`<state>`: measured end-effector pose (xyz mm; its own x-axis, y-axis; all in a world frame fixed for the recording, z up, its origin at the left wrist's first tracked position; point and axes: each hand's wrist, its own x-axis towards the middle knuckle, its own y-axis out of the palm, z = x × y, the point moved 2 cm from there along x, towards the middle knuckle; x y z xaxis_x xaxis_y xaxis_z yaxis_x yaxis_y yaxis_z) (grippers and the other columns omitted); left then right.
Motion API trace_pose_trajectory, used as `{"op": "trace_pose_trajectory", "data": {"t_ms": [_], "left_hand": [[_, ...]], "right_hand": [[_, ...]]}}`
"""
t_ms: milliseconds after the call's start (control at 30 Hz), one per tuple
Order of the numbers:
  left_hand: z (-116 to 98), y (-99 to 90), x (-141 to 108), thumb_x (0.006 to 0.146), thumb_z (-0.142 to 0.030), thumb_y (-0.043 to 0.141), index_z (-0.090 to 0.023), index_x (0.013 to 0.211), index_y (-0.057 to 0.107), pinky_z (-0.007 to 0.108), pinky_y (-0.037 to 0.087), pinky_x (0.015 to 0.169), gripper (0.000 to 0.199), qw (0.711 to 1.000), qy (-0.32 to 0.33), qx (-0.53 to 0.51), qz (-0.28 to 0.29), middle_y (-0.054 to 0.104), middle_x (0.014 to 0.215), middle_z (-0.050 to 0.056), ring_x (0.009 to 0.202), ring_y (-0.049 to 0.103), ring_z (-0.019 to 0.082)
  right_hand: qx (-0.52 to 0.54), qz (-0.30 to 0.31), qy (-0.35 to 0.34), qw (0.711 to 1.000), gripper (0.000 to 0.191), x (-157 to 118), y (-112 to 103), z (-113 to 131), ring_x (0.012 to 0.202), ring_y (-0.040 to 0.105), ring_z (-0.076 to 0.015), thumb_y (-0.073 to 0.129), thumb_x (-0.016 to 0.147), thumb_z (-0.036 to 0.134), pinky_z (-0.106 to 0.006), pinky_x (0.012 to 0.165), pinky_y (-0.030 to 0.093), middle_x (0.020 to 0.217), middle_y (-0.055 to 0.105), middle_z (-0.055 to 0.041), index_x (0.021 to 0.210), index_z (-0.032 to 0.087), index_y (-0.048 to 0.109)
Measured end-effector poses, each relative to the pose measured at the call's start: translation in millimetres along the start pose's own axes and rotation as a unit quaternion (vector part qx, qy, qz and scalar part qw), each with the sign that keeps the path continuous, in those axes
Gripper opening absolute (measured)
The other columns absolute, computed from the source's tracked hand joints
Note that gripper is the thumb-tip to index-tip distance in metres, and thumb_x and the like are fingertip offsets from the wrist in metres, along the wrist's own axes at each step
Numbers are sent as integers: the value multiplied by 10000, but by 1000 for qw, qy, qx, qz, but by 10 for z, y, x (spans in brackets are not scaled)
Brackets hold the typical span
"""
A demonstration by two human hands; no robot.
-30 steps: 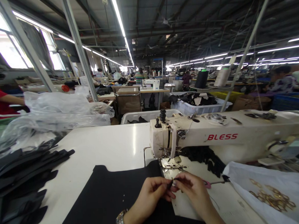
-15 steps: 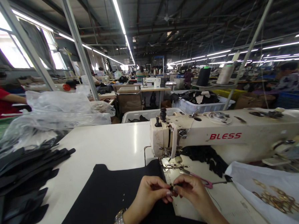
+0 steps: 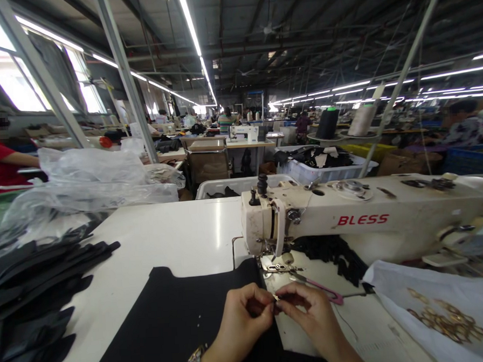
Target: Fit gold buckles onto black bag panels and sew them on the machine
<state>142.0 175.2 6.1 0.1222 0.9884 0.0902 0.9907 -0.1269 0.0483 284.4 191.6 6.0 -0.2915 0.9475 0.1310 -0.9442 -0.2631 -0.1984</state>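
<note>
My left hand (image 3: 245, 317) and my right hand (image 3: 307, 315) meet just in front of the sewing machine, fingertips pinched together. Between them shows a small gold-coloured metal piece (image 3: 275, 297); the fingers hide most of its shape. Beneath my left hand and wrist lies a large black fabric panel (image 3: 171, 309), its top right corner close to the needle area of the white sewing machine (image 3: 316, 215). Pink-handled scissors (image 3: 330, 293) rest on the machine bed behind my right hand.
Gold metal rings (image 3: 449, 318) lie on a white sheet (image 3: 404, 280) at right. Stacked black strips (image 3: 40, 294) cover the table's left side, with clear plastic bags (image 3: 91, 178) behind. Black scraps (image 3: 334, 254) sit under the machine arm. A person in red (image 3: 1, 161) is at far left.
Both hands stay together at nearly the same spot. The fingers have shifted their pinch: a black bit showed between them before, and now a gold-coloured piece shows.
</note>
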Motion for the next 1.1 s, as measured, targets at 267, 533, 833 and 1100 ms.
{"op": "trace_pose_trajectory", "data": {"t_ms": [267, 533, 833, 1100], "left_hand": [[-18, -18, -4, 684, -196, 607, -106, 604, 555, 220, 463, 590, 131, 1000, 7, 2, 19, 645, 688, 88, 636, 591, 158], [74, -44, 66, 603, -259, 734, -72, 629, 608, 180, 458, 478, 227, 973, -86, -193, 93, 632, 556, 68, 485, 582, 121], [32, -53, 63, 575, -145, 746, -99, 586, 643, 188, 465, 581, 114, 981, 14, -169, 95, 604, 717, 53, 657, 565, 122], [12, -41, 53, 679, -192, 678, -98, 658, 541, 165, 445, 561, 167, 986, 12, -165, 27, 608, 711, 37, 580, 544, 79]], "right_hand": [[-46, -63, -29, 997, 87, 1, -34, -6, 622, 595, -167, 646, 662, 261, -242, 586, 478, 667, 636, -27, 684, 178, 633], [175, 46, 104, 978, 246, 47, -14, -65, 441, 526, -106, 757, 507, 345, -202, 435, 391, 486, 589, -6, 580, 147, 630], [165, 37, 133, 977, 361, 57, 56, -144, 385, 473, -90, 792, 412, 371, -204, 400, 352, 433, 541, 5, 511, 133, 541], [-27, 4, -94, 995, 97, -69, 5, 99, 640, 548, -144, 562, 746, 231, -238, 595, 425, 663, 592, -33, 693, 157, 594]]}}
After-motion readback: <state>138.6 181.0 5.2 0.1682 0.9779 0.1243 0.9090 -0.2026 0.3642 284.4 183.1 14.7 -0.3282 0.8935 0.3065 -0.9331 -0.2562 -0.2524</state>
